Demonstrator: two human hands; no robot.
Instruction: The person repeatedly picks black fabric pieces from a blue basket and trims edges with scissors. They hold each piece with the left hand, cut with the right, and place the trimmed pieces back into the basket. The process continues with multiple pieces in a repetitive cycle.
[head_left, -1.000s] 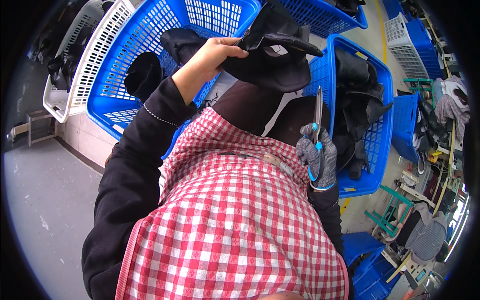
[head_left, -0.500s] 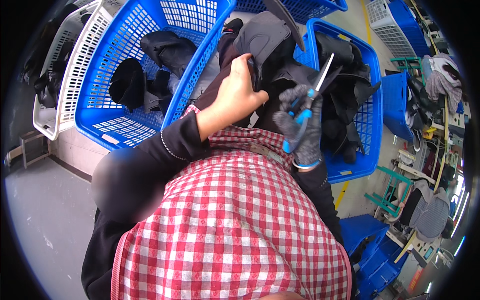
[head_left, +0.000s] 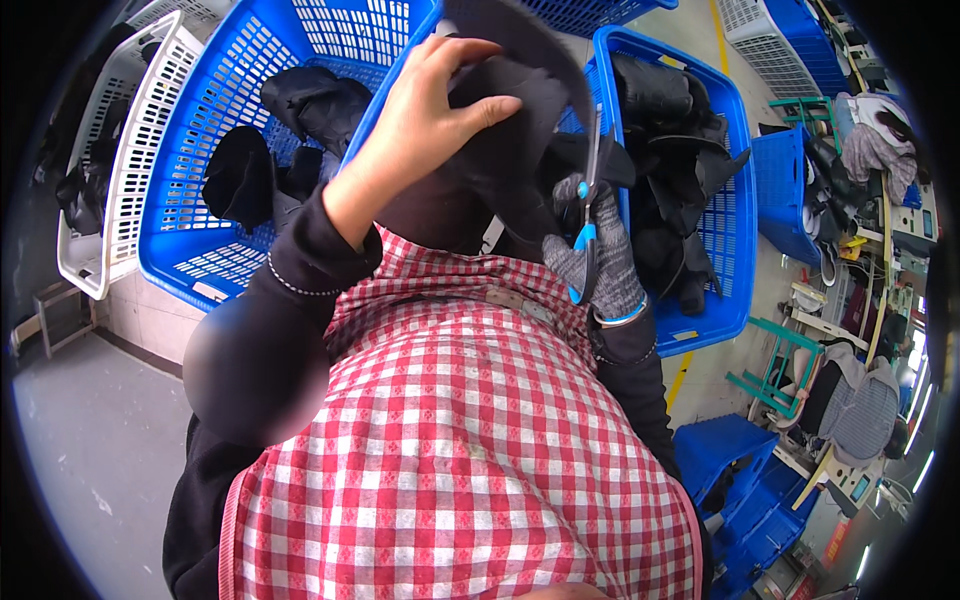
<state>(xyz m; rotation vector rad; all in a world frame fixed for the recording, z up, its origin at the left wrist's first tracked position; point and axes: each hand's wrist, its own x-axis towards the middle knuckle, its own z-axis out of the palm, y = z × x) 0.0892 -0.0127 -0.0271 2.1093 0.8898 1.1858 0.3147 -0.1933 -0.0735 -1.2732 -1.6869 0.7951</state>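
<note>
My bare left hand (head_left: 425,115) grips a black piece shaped like a shoe upper (head_left: 520,120), its thumb and fingers curled at the near left edge. The piece hangs over my lap, and its far part curves up to the top of the view. In a grey knit glove, my right hand (head_left: 605,245) is closed around scissors (head_left: 584,235) with blue-and-black handles. Their blades point away from me, beside the right edge of the black piece; I cannot tell whether they touch it. My left fingertips are partly hidden behind the material.
A blue basket (head_left: 165,200) with several black pieces (head_left: 240,180) stands at the left, a white basket (head_left: 130,190) beyond it. Close on the right, another blue basket (head_left: 735,270) is heaped with black pieces. Green-framed stands (head_left: 770,365) and cluttered benches line the far right.
My left hand has moved up and left, lifting and turning the black piece. The scissors have swung more upright, and my right hand has shifted slightly down.
</note>
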